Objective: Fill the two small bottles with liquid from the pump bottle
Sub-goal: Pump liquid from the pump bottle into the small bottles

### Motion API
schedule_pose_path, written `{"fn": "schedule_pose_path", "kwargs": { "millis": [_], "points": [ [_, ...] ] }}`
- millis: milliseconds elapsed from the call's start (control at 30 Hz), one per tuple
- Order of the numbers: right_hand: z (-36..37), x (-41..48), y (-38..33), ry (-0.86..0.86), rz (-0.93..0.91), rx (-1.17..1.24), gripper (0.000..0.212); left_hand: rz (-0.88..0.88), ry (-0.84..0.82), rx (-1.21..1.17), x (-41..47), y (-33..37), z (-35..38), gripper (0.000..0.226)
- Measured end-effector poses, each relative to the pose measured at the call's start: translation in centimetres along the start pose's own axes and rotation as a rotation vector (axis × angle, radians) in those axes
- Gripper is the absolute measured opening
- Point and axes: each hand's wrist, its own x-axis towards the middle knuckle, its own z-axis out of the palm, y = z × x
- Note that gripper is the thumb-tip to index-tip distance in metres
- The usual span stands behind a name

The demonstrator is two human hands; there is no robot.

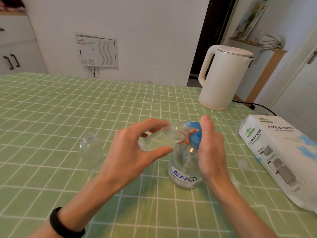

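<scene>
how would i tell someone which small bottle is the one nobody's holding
On the green checked tablecloth, find the pump bottle with the blue top near the middle. Left of the left hand stands a small clear bottle, upright and uncapped. Unlike the held bottle, which that hand tilts against the pump's nozzle, nothing touches it.

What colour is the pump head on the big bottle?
Blue. The pump head shows in the head view, under the right hand.
</scene>
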Motion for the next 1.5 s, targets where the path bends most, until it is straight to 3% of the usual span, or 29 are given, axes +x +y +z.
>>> {"fn": "schedule_pose_path", "kwargs": {
  "millis": [367, 567, 967, 1133, 1367, 1500],
  "points": [
    [-0.12, 0.13, -0.24, -0.023, -0.032, 0.019, 0.053, -0.014, -0.008, 0.027, -0.02, -0.3, 0.04, 0.048],
    [0.05, -0.06, -0.01, -0.001, -0.022, -0.021, 0.069, 0.007, -0.006, 0.007, -0.03, -0.01, 0.01, 0.048],
    [0.01, 0.0, -0.76, -0.004, 0.013, -0.002, 0.054, -0.025, -0.017, 0.018, -0.06, -0.17, 0.1, 0.048],
    [0.03, -0.03, -0.16, -0.001, -0.004, -0.022, 0.068, -0.003, -0.015, -0.004, 0.03, 0.04, 0.04, 0.048],
    [-0.12, 0.17, -0.54, -0.028, 0.007, 0.002, 0.057, -0.009, -0.014, 0.022, 0.02, -0.19, 0.02, 0.047],
    [-0.08, 0.02, -0.79, -0.019, -0.017, -0.019, 0.068, -0.023, -0.012, 0.023, -0.03, -0.22, 0.01, 0.047]
  ]
}}
